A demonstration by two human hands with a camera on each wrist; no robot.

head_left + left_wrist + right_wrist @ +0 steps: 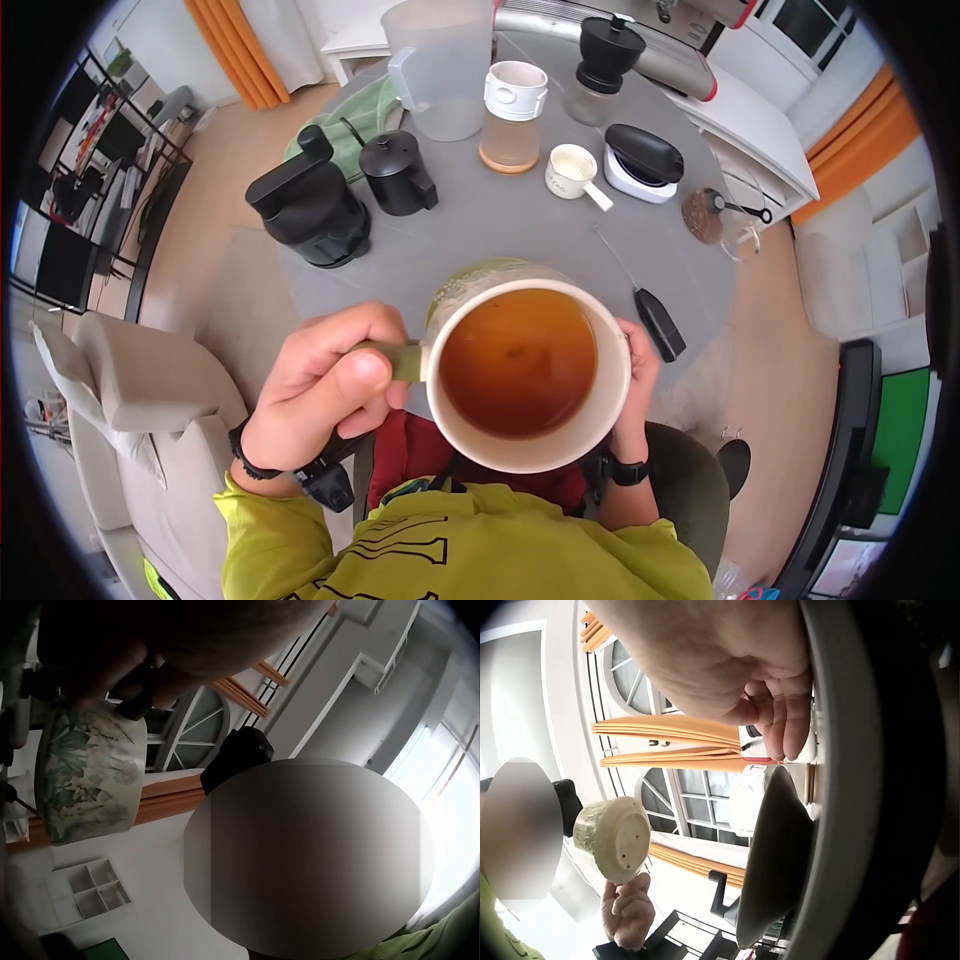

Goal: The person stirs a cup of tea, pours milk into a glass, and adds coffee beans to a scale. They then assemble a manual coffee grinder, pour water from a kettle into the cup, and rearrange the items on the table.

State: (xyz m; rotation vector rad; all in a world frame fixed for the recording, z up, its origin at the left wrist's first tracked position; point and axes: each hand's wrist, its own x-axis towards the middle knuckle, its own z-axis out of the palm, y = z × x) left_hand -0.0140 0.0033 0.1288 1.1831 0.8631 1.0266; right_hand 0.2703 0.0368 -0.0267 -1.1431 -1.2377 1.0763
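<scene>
My left hand point(335, 370) grips the olive handle of a cream mug point(612, 420), thumb on top. Amber-brown tea point(518, 365) fills much of the mug. The left wrist view shows green floral print on the mug point(94, 776). In the right wrist view, the mug is raised near the head, its underside showing. My right hand point(640, 375) is partly hidden behind the mug in the head view. Its loosely bent fingers point(795, 727) hang at the table's edge, tips right at the rim of a saucer point(776, 862), which stands on the table.
Behind the mug on the grey table point(520, 225) stand a black lidded pot point(310, 205), a small black kettle point(400, 175), a translucent pitcher point(440, 70), a white-topped glass point(513, 110), a measuring cup point(570, 172) and a coffee grinder point(605, 60). A milk frother point(657, 325) lies right.
</scene>
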